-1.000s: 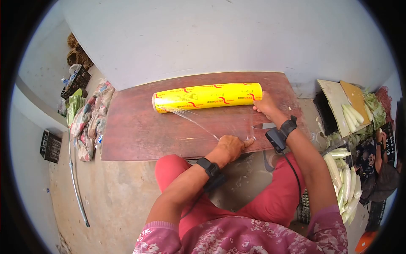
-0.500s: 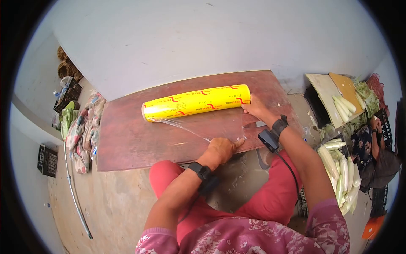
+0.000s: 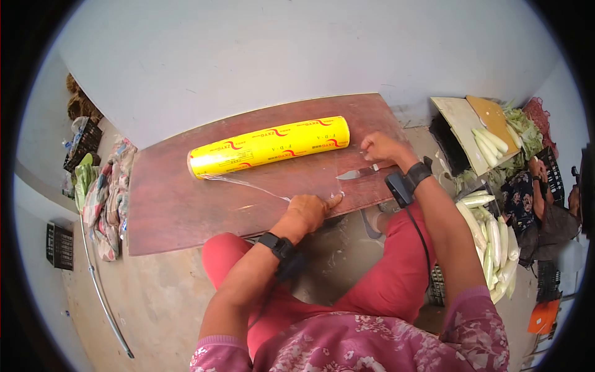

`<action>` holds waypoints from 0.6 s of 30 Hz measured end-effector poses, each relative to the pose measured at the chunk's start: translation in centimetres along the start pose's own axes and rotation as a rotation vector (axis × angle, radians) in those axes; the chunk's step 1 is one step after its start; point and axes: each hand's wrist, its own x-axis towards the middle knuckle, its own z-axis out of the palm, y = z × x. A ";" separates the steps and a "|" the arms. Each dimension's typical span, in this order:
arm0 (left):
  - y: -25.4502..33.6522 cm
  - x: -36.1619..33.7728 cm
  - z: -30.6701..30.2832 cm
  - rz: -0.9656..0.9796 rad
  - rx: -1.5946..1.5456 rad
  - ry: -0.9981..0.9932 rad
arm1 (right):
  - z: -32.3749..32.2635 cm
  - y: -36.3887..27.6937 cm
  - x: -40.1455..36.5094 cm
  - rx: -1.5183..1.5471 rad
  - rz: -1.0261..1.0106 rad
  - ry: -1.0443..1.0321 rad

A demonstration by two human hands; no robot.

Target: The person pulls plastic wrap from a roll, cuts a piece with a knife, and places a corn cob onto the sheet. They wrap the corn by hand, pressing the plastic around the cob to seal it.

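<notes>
A yellow roll of cling film (image 3: pixel 269 147) with red print lies across the tabletop. From its lower left end a gathered strand of clear film (image 3: pixel 251 186) stretches down to my left hand (image 3: pixel 307 214). That hand rests at the table's front edge, closed on the film, with a digit pointing right along the edge. Off the roll's right end is my right hand (image 3: pixel 384 149), fingers curled in and nothing visible in them. Below it lies a small knife (image 3: pixel 355 174), blade pointing left, its handle partly under my right wrist.
The reddish-brown table (image 3: pixel 167 217) stands against a pale wall. Bundled cloth (image 3: pixel 110 198) and a metal pole (image 3: pixel 102 291) are at left. At right are pale, long vegetables (image 3: pixel 496 248), a board with more of them (image 3: pixel 458 130), and another person (image 3: pixel 536 198).
My right hand has left the roll's right end and curled up just beside it, uncovering more of the knife. My left hand keeps its place on the film. The whole view has shifted slightly.
</notes>
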 end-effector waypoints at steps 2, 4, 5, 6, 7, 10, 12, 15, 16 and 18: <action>-0.1 -0.2 -0.2 -0.007 0.002 -0.011 | -0.6 1.4 -1.1 -0.125 -0.025 -0.011; 0.5 -0.6 -1.6 -0.052 0.020 -0.091 | -0.3 1.9 -3.1 -0.288 -0.041 0.023; 0.8 -0.8 -2.0 -0.078 0.028 -0.132 | -0.2 1.9 -3.5 -0.289 -0.001 0.019; 0.8 -0.7 -2.0 -0.064 0.023 -0.123 | 0.0 1.9 -3.8 -0.292 0.034 0.012; 0.6 -0.7 -1.8 -0.057 0.016 -0.112 | 0.3 1.8 -3.8 -0.295 0.064 0.003; 0.4 -0.7 -1.5 -0.062 -0.011 -0.108 | 0.6 2.0 -4.2 -0.520 -0.099 0.084; 0.2 -0.7 -1.7 -0.067 -0.026 -0.104 | 0.0 2.3 -5.2 -0.525 -0.259 0.130; 0.3 -1.0 -1.8 -0.072 -0.052 -0.110 | -2.3 0.2 -6.8 -0.344 -0.252 0.020; 0.3 -0.9 -1.8 -0.078 -0.058 -0.117 | -3.4 -0.9 -7.6 -0.254 -0.206 -0.040; 0.1 -0.8 -1.4 -0.069 -0.061 -0.083 | -4.0 -5.2 -8.9 -0.197 -0.286 -0.066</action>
